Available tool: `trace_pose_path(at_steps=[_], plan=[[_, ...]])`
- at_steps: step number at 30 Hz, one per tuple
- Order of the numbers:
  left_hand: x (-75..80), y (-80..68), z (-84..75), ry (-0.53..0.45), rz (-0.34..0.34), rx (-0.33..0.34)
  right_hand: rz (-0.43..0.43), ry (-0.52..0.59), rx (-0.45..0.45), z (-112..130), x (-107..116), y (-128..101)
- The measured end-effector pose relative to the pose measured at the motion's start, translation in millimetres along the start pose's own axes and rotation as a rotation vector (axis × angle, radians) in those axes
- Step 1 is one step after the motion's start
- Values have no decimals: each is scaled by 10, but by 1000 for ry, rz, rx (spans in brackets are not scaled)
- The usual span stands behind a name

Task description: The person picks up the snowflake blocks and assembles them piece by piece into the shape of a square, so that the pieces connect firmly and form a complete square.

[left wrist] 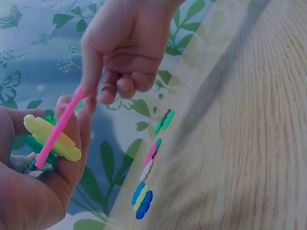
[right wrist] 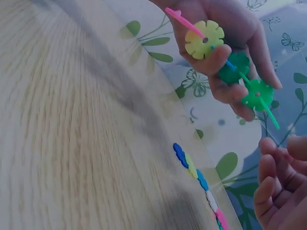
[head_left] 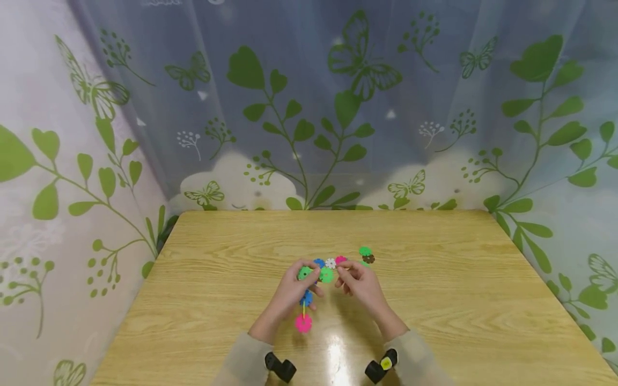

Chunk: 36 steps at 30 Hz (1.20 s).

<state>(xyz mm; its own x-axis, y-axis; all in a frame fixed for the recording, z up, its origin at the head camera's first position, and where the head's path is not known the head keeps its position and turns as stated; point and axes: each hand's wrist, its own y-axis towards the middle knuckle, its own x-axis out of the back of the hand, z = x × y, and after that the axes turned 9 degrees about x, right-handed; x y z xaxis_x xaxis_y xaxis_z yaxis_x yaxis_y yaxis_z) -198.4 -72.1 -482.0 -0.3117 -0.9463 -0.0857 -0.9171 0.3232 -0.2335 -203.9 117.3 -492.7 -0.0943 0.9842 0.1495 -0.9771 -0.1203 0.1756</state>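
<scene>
- The left hand (head_left: pixel 294 289) is gripping a toy rod strung with flat, flower-shaped plastic discs (right wrist: pixel 225 60), its fingers curling round the middle of the piece (thumb and fingertips pressing against the discs).
- In the right wrist view, a yellow flower-shaped plastic disc (right wrist: pixel 205 40) is sitting just above those fingers, a dark green disc (right wrist: pixel 235 67) is lying against them, and a bright green disc (right wrist: pixel 257 94) is resting by the fingertips.
- A thin pink plastic stick (left wrist: pixel 60 127) is poking out through the yellow disc, beyond the left fingers.
- In the head view, a round pink flower disc (head_left: pixel 303 323) is hanging at the near end of the rod, below the left palm.
- The right hand (head_left: pixel 359 284) is hovering just beside the left fingers, its own fingers curling inward; the forefinger tip is touching the far end of the pink stick (whether it is truly pinching it, I cannot tell).
- Beyond both sets of fingertips, a row of loose flower-shaped discs in blue, white and pink (head_left: pixel 330 262) is lying on the pale wooden table (head_left: pixel 434 300).
- Further past the right fingers, a small green and brown pair of discs (head_left: pixel 367 255) is lying a little apart from that row.
- Behind the table, a sheer curtain printed with green leaves and butterflies (head_left: pixel 309 107) is hanging.
</scene>
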Motion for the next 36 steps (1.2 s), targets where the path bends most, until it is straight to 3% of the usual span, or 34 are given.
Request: trace_pose_path(at_steps=[5, 15, 19, 29, 36], plan=[[5, -10, -3, 12, -21, -3, -56, -57, -5, -40, 90, 10], [7, -71, -78, -9, 17, -11, -109, -106, -18, 3, 256, 53], [20, -51, -45, -6, 14, -8, -136, -167, -21, -200, 327, 136], [30, -34, 16, -6, 8, -21, -171, -317, -83, -343, 476, 227], [33, -28, 19, -2, -4, -20, -140, -511, -33, -436, 503, 288]])
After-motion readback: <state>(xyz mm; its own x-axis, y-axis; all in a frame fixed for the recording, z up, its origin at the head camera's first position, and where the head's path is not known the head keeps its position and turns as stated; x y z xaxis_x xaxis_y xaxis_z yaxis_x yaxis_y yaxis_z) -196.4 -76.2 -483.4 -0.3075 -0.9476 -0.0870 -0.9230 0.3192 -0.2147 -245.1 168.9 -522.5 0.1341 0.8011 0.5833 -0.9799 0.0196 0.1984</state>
